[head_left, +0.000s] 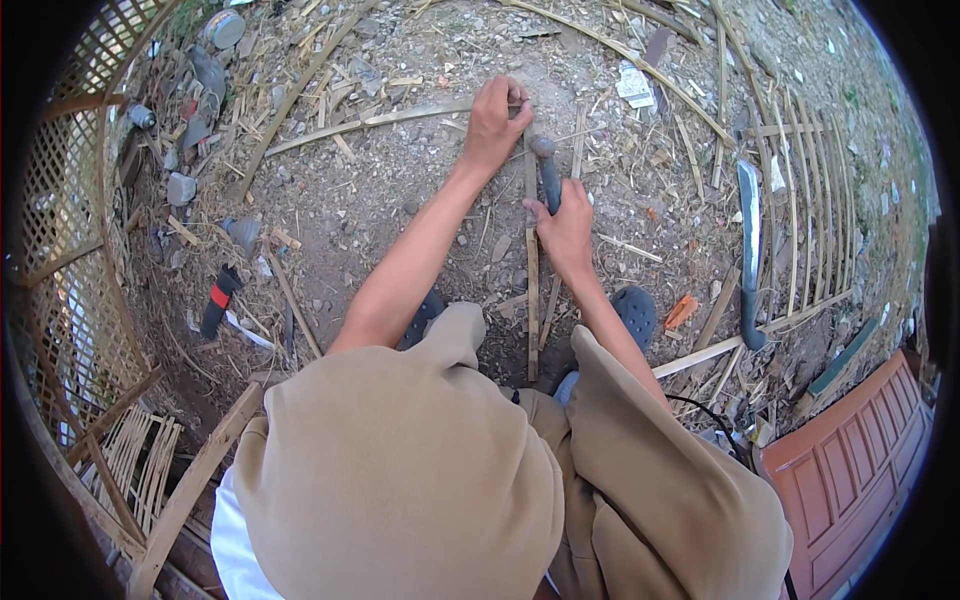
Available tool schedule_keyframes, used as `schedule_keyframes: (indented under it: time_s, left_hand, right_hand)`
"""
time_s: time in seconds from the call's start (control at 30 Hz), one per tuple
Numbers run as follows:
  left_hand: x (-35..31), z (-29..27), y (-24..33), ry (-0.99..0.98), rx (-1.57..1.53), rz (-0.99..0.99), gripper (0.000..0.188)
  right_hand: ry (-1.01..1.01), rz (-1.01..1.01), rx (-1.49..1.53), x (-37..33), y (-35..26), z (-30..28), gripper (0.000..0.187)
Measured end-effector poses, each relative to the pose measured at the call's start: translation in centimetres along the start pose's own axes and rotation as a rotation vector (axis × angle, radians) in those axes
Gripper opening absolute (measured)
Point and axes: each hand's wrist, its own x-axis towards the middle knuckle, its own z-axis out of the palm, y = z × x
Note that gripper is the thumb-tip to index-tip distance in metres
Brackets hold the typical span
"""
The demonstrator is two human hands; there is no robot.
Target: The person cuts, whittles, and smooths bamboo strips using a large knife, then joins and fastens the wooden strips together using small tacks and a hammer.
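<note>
My right hand (567, 228) is wrapped round the handle of a hammer (550, 180), whose rounded metal head lies just below my left hand. My left hand (495, 128) is closed at the far end of an upright-running wooden strip (532, 260). Its fingers pinch together there, and what lies between them is hidden. A second thin strip (385, 119) runs in from the left to the same spot, under or against my left hand. Both strips lie on the ground in front of me, the first reaching back between my feet.
A machete (750, 240) lies at the right beside a slatted wooden frame (815, 200). To the left is a knife with a black and red handle (219, 298). Woven lattice (85, 190) stands at far left; a reddish-brown panel (850, 460) lies lower right. Wood scraps and stones litter the dirt.
</note>
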Motion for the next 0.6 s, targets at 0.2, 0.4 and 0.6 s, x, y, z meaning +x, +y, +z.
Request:
schedule_keyframes:
  time_s: [0.2, 0.4, 0.6]
  left_hand:
    - [0.24, -0.14, 0.59, -0.028, -0.124, -0.126, 0.03]
    - [0.37, -0.29, 0.74, -0.042, -0.156, -0.14, 0.03]
    - [0.44, -0.36, 0.36, -0.052, -0.078, -0.123, 0.031]
  right_hand:
    - [-0.002, -0.01, -0.01, 0.05, -0.13, -0.3, 0.041]
    - [-0.046, 0.006, 0.048, -0.01, -0.38, -0.76, 0.033]
    - [-0.036, -0.006, 0.095, -0.56, -0.29, -0.99, 0.027]
